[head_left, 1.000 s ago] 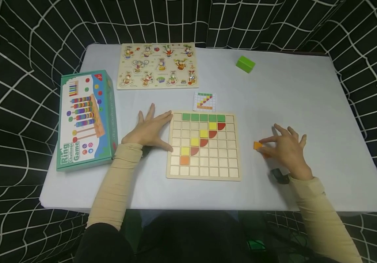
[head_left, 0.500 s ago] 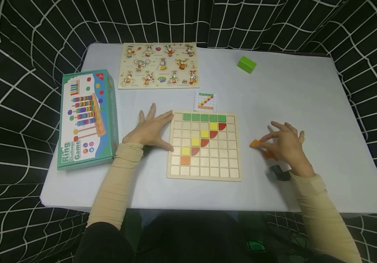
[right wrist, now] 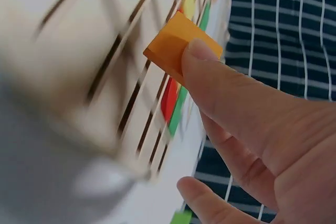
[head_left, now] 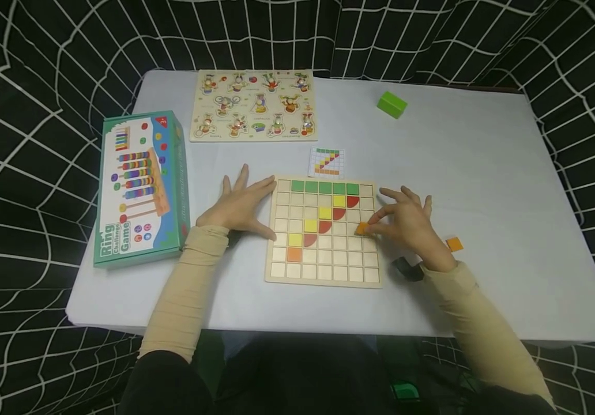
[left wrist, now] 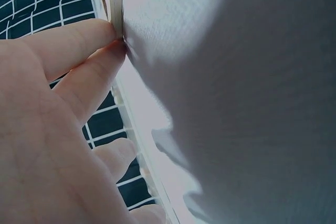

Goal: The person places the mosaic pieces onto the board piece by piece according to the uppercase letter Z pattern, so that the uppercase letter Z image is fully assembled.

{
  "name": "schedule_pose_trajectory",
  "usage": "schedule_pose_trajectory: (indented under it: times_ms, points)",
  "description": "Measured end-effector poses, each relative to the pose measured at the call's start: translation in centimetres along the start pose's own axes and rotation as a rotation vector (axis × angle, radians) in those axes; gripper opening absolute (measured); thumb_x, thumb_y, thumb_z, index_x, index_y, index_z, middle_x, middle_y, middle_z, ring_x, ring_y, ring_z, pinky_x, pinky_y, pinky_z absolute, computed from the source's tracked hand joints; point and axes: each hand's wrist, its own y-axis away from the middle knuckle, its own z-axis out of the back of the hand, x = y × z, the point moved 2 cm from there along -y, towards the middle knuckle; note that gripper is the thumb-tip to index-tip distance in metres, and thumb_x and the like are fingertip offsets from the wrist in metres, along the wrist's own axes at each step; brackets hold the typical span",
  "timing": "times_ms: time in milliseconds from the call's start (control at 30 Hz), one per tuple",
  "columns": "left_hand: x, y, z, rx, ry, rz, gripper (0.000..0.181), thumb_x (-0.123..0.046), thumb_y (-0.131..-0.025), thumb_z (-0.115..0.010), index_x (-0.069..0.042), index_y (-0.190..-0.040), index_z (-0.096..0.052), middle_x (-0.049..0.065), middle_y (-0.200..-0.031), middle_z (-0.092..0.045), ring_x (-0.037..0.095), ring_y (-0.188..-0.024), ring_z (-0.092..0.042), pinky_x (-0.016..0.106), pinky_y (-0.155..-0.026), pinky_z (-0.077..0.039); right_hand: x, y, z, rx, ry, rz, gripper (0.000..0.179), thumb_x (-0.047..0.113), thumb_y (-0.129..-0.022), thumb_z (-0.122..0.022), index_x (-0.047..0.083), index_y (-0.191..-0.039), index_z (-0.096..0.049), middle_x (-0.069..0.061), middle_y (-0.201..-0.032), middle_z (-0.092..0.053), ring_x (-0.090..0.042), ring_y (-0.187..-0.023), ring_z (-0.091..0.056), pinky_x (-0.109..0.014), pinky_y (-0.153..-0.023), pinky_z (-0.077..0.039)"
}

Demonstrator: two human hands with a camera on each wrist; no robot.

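Observation:
A wooden grid board point(head_left: 332, 274) lies mid-table, holding green tiles along its top row, a diagonal of yellow squares and red quarter-circles, and one orange square point(head_left: 294, 254) low on the left. My right hand point(head_left: 406, 222) pinches another orange square tile point(right wrist: 176, 43) between thumb and finger, over the board's right side in the head view. Fingers spread, my left hand point(head_left: 235, 204) touches the board's left edge with its thumb and fingertips. One more orange tile point(head_left: 454, 244) lies on the table, right of my right wrist.
A small pattern card point(head_left: 327, 161) lies just beyond the board. Behind it on the left is a picture puzzle point(head_left: 253, 106). The Ring Challenge Game box point(head_left: 139, 190) stands left of my left hand, and a green block point(head_left: 392, 105) sits at the back right.
My right hand has lifted an orange tile from the table and carried it left over the board, uncovering another orange tile. My left hand has stayed at the board's edge.

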Motion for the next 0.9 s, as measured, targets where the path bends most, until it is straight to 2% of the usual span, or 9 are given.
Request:
schedule_pose_trajectory:
  times_ms: [233,433,667,900]
  points:
    - [0.2,-0.3,-0.1,0.003,-0.004,-0.002,0.126,-0.058,-0.066,-0.092,-0.018,-0.165,-0.025,-0.003,-0.176,-0.014,0.046,-0.159,0.02,0.081,-0.119,0.011,3.2,-0.4,-1.7,0.029,0.012,0.112,0.021,0.028,-0.081,-0.088,0.008,-0.083,-0.082,-0.02,-0.159,-0.048,-0.054,-0.156,-0.019,-0.083,-0.12,0.005]
    - [0.3,-0.3,-0.2,-0.001,-0.013,-0.004,0.126,-0.059,-0.066,-0.092,-0.018,-0.165,-0.026,-0.002,-0.176,-0.016,0.048,-0.159,0.018,0.082,-0.119,0.009,5.3,-0.5,-3.5,0.051,0.049,0.167,0.015,0.026,-0.081,-0.087,0.012,-0.079,-0.082,-0.017,-0.157,-0.052,-0.052,-0.157,-0.019,-0.082,-0.121,0.003]
    - [0.3,-0.3,-0.1,0.002,-0.011,-0.006,0.125,-0.058,-0.067,-0.091,-0.018,-0.165,-0.025,-0.003,-0.176,-0.014,0.047,-0.159,0.02,0.081,-0.119,0.011,7.0,-0.2,-4.5,0.055,-0.018,0.214,0.016,0.026,-0.08,-0.089,0.012,-0.078,-0.082,-0.018,-0.159,-0.049,-0.049,-0.159,-0.014,-0.08,-0.122,0.003]
    - [0.3,-0.2,0.0,0.007,-0.012,-0.006,0.127,-0.059,-0.066,-0.091,-0.017,-0.166,-0.024,-0.002,-0.176,-0.014,0.047,-0.159,0.02,0.081,-0.119,0.011,8.0,-0.1,-5.7,0.084,0.012,0.25,0.011,0.026,-0.081,-0.086,0.015,-0.079,-0.082,-0.015,-0.157,-0.052,-0.049,-0.158,-0.016,-0.079,-0.123,0.002]
